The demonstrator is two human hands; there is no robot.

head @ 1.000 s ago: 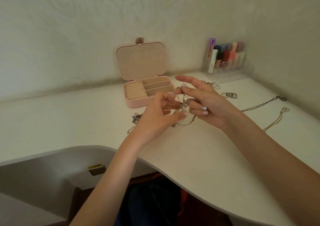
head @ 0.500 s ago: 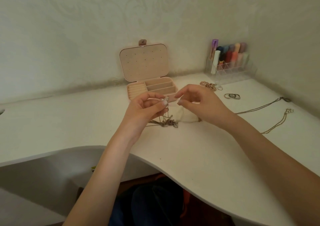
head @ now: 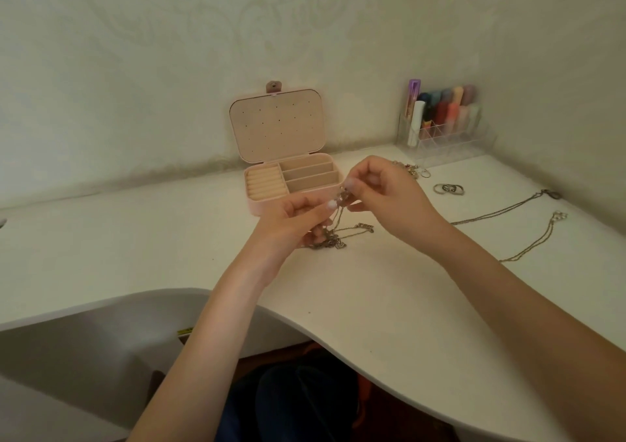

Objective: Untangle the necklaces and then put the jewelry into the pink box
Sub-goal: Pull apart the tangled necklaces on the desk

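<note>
Two bare hands were held close together above a white desk, meeting over a small knot of chains. The left hand was pinched shut, thumb against forefinger, on the top of the tangled necklaces, and the right hand was pinched on the same bright cluster from the other side, its remaining fingers curled in. The knot was probably raised in this way so that the loose strands could hang free and be told apart; several strands were seen trailing down from the fingers to a heap resting on the desk just below. Which chain belonged to which necklace could not be made out, as the links were too fine and partly covered by the left palm. Just behind the hands stood the pink box, its lid propped open and its ring rolls and long compartments empty, placed within easy reach for the jewelry. To the right, well apart from the knot, two separated necklaces were laid out straight, likely to keep them from tangling again. Near them lay a few rings and a small pile of trinkets, partly hidden behind the right hand. A clear organiser of cosmetics was set in the corner.
</note>
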